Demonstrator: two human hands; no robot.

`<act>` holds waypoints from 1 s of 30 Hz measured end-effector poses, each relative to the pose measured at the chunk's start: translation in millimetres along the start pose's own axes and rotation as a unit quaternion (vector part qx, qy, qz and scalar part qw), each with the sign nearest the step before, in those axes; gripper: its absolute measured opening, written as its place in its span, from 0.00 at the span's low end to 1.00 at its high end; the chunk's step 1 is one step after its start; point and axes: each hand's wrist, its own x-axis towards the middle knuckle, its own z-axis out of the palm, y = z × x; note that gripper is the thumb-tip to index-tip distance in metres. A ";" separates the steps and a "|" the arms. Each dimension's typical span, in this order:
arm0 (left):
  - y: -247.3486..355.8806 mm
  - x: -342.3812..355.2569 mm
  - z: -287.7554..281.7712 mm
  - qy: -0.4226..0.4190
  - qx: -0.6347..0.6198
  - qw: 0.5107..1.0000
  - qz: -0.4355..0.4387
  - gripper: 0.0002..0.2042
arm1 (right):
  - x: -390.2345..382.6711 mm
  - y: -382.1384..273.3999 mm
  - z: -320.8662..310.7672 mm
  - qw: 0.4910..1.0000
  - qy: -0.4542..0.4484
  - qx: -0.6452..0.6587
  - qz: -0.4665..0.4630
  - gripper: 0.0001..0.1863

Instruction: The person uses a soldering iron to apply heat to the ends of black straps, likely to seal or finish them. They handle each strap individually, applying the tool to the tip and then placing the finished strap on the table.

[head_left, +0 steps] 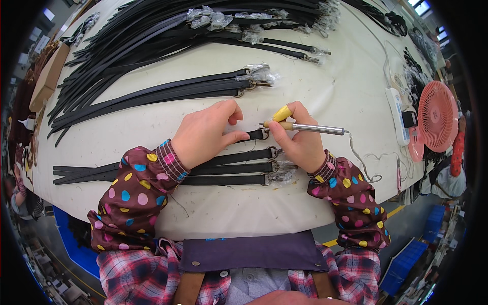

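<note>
Firstly, at the far left, a cardboard box (pixel 48 81) is seen by the edge of the white desk (pixel 300 81). Beside it lies a big pile of black straps (pixel 152 38), and clear plastic wrap (pixel 208 19) covers many of the metal ends. Nearer to the person, a small group of straps (pixel 203 88) is laid close together. Nearer again, three other straps (pixel 234 168) lie almost side by side, their metal ends turned to the right, partly under the left forearm.

The left hand (pixel 208 129) is over the middle of the desk, its fingers loosely curved. Its thumb lies on a single black strap (pixel 255 135), between the two groups, just beside the metal ring (pixel 265 133) at this strap's end. A gap is visible between the thumb and the bent forefinger; whether other fingers pinch the strap from below, I cannot tell.

Then comes the right hand (pixel 300 137), which is pinching a pen-like tool (pixel 320 128) between thumb and forefinger. The forefinger wears a yellow cover (pixel 282 113). The tool's dark tip points to the left, just beside the ring; whether it touches, I cannot tell. From its other end a cord (pixel 352 142) goes down. Further right are a white power strip (pixel 397 116) and a pink fan (pixel 438 114).
</note>
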 end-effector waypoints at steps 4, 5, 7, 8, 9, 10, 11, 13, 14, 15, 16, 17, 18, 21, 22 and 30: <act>-2.6 -5.0 2.9 -0.002 0.048 0.998 0.041 0.13 | 1.0 0.8 -6.8 0.999 0.020 -0.027 -0.034 0.11; -0.7 -4.7 2.6 -0.015 0.045 0.998 0.036 0.12 | 0.0 0.6 -8.1 0.999 0.025 -0.014 -0.029 0.11; 10.7 -5.2 1.4 -0.002 0.095 0.995 0.038 0.11 | -3.0 -0.3 -10.2 0.999 0.034 0.012 -0.020 0.11; 15.8 -6.9 1.6 0.005 0.120 0.992 0.038 0.10 | -3.1 -1.2 -10.6 0.998 0.048 0.025 -0.020 0.12; 17.8 -9.0 4.5 0.010 0.132 0.990 0.052 0.10 | -2.8 -2.5 -10.9 0.997 0.061 0.038 -0.021 0.12; 18.3 -11.2 8.7 0.016 0.144 0.987 0.065 0.09 | -2.7 -3.8 -11.7 0.996 0.075 0.051 -0.021 0.12; 17.5 -12.4 12.2 0.021 0.155 0.984 0.079 0.09 | -3.8 -6.1 -12.7 0.995 0.065 0.075 -0.001 0.12; 11.2 -12.8 15.5 -0.015 0.079 0.995 0.057 0.09 | -6.9 -10.6 -14.1 0.990 0.045 0.124 0.040 0.11; 9.3 -12.3 15.3 -0.034 0.041 0.998 0.047 0.09 | -8.6 -10.5 -13.7 0.987 0.041 0.144 0.060 0.11; 8.4 -9.9 13.3 -0.043 0.016 0.999 0.028 0.10 | -10.1 -9.9 -12.4 0.983 0.037 0.164 0.079 0.11; 7.6 -6.0 10.1 -0.052 -0.009 0.999 0.009 0.10 | -11.0 -9.9 -11.2 0.978 0.032 0.184 0.098 0.11; 6.7 -2.2 7.3 -0.062 -0.034 0.997 -0.009 0.11 | -11.1 -10.4 -9.2 0.978 0.030 0.183 0.093 0.11; 6.9 0.5 4.7 -0.063 -0.024 0.998 -0.005 0.11 | -10.8 -11.2 -6.6 0.979 0.027 0.182 0.088 0.11; 5.5 4.2 -0.3 -0.056 0.010 0.998 0.015 0.12 | -9.2 -12.2 -1.4 0.985 0.011 0.153 0.077 0.11; 2.4 4.5 1.2 -0.049 0.025 0.998 0.028 0.13 | -8.6 -12.1 -0.4 0.988 0.004 0.138 0.074 0.11; -11.2 11.2 -7.4 -0.020 0.031 0.999 0.029 0.12 | -4.5 -11.7 -4.0 0.990 0.028 0.128 0.058 0.11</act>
